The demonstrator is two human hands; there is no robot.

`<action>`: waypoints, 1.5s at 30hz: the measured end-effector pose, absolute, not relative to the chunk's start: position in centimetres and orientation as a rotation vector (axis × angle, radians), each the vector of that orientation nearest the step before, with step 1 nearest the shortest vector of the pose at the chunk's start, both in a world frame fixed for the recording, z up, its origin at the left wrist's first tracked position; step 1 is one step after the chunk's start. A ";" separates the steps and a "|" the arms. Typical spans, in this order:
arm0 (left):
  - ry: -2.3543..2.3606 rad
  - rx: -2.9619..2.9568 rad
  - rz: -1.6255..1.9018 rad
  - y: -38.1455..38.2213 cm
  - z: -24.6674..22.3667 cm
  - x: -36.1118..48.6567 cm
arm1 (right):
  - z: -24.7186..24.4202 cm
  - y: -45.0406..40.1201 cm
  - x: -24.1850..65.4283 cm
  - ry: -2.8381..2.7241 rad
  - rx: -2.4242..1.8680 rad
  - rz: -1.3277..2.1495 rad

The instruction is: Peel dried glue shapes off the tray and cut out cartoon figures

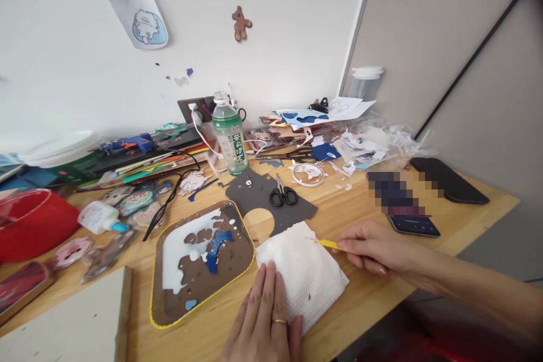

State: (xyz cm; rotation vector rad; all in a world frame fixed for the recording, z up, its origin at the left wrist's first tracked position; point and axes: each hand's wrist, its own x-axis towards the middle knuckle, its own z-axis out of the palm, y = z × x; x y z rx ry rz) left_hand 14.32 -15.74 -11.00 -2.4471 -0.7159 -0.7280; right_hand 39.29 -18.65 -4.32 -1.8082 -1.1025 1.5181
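Note:
A white textured paper towel [314,283] lies near the table's front edge. My left hand [265,317] rests flat on its lower left part, fingers extended, with a ring on one finger. My right hand [371,249] pinches a thin yellow tool [328,244] at the right, and its fine tip touches or hovers just over the towel's upper edge. Left of the towel sits a yellow-rimmed tray [250,263] with white, blue and light blue pieces in it. Behind the towel, black-handled scissors [283,195] lie on a dark grey cut sheet [305,210].
A green-labelled bottle [231,138] stands behind the grey sheet. A phone [413,224] lies at the right. At the left are a red bowl [55,218], a glue bottle [97,216] and a pale board [72,317]. Paper scraps pile along the wall.

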 end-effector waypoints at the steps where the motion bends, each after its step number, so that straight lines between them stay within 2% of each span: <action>1: -0.716 -2.454 -0.723 -15.8 -11.0 14.3 | -4.3 -18.4 39.4 -1.113 -1.840 1.514; 7: -0.708 -2.479 -0.710 -15.9 -10.8 14.1 | -3.8 -18.1 39.4 -1.170 -1.944 1.504; 12: -0.692 -2.464 -0.716 -15.8 -11.0 14.2 | -3.8 -19.1 38.9 -1.637 -1.950 0.991; 16: -0.700 -2.427 -0.751 -15.6 -11.2 14.3 | -2.4 -20.0 39.7 -1.459 -1.928 1.162; 18: -0.712 -2.423 -0.756 -15.7 -11.3 14.4 | -1.5 -20.6 40.3 -1.380 -1.973 1.068; 21: -0.725 -2.428 -0.748 -15.8 -11.3 14.4 | -1.1 -21.7 40.7 -1.636 -2.007 0.347; 25: -0.736 -2.425 -0.722 -15.7 -11.3 14.3 | -3.4 -22.9 39.0 -2.150 -1.680 -0.574; 27: -0.721 -2.423 -0.727 -15.6 -11.4 14.3 | -4.8 -22.9 37.8 -2.418 -1.559 -0.881; 29: -0.714 -2.427 -0.731 -15.6 -11.4 14.4 | -5.5 -22.7 36.8 -2.612 -1.495 -1.044; 34: -0.732 -2.455 -0.690 -15.7 -11.0 14.3 | -5.1 -22.2 35.8 -2.856 -1.310 -1.162; 39: -0.733 -2.455 -0.711 -15.7 -11.0 14.2 | -4.8 -21.9 36.0 -2.901 -1.243 -1.140; 42: -0.735 -2.433 -0.747 -15.7 -11.2 14.3 | -4.3 -21.8 37.4 -2.733 -1.366 -0.869; 45: -0.726 -2.417 -0.770 -15.7 -11.3 14.5 | -3.0 -21.6 38.6 -2.245 -1.555 -0.496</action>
